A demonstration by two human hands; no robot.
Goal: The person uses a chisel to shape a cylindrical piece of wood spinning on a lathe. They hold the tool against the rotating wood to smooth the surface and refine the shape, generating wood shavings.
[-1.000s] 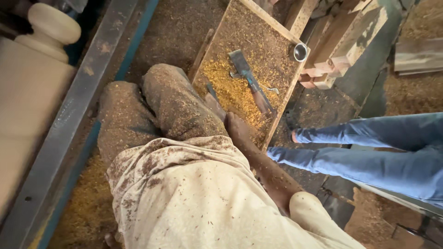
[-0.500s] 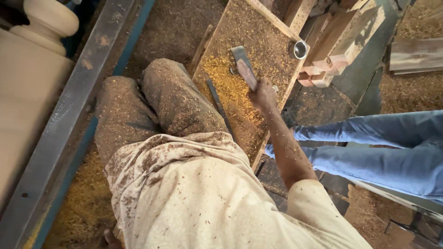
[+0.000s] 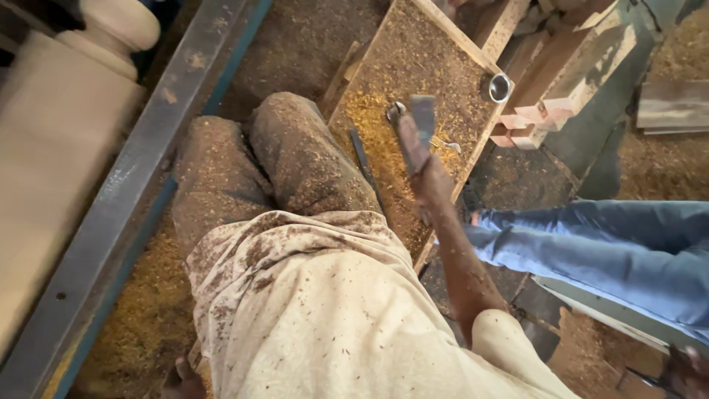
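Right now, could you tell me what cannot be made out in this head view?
- Right hand: motion blur hides how its fingers wrap the flat tool.
- Left hand: not in view; the shirt and the bottom edge cover that side.
- Small metal piece on the sawdust tray: too small to tell.
- Another person's legs: cut off by the right edge.
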